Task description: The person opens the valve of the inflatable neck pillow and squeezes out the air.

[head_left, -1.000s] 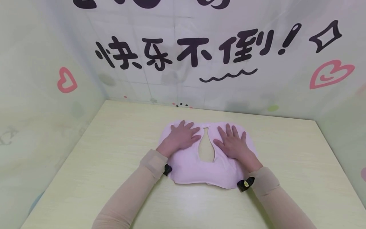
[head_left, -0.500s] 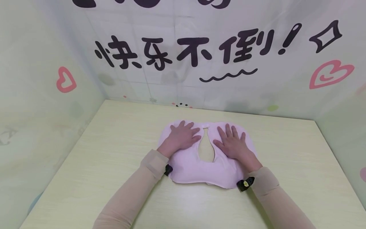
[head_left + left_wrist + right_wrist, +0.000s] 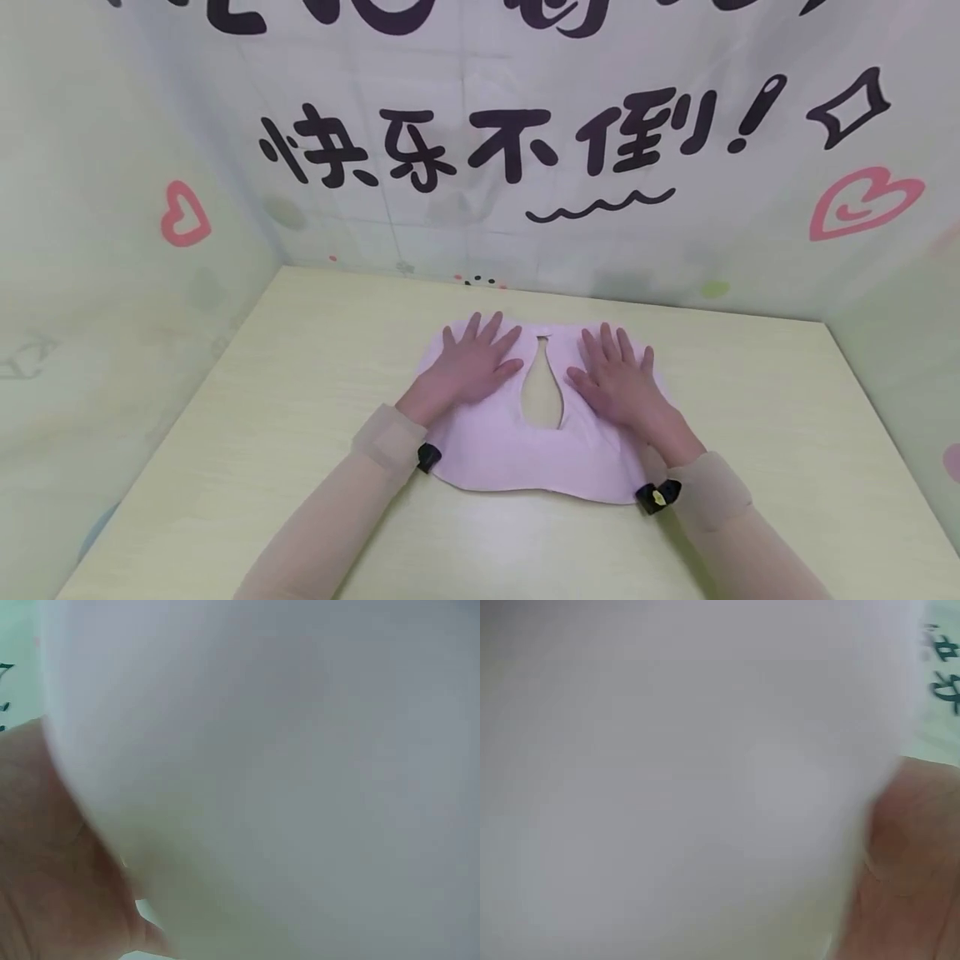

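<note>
While both wrist views fill almost wholly with blurred pale pink cloth, we get little from them: a strip of palm at the lower left of the left wrist view, another at the right edge of the right wrist view, and nothing of the fingers in either. So we lean on the head view. There we see one flat pale pink fabric piece with a vase-shaped cut-out [image 3: 525, 446] lying in the middle of the pale yellow-green wooden worktop [image 3: 262, 467], its near edge towards us. Two hands are on it. The left hand [image 3: 471, 367] lies palm down on the left half, fingers straight and spread, gripping nothing. The right hand [image 3: 617, 379] lies the same way on the right half, fingers straight, holding nothing, just pressing flat. Between them the one cut-out shows the worktop through the cloth. The hands hide the fabric beneath them, and the far corners peek out past the fingertips. Two beige sleeves run off the bottom edge, each with one small black clip at the wrist. Behind stands one white backdrop with black characters [image 3: 495, 150] and two pink hearts; its top row of lettering is cut off by the frame.
</note>
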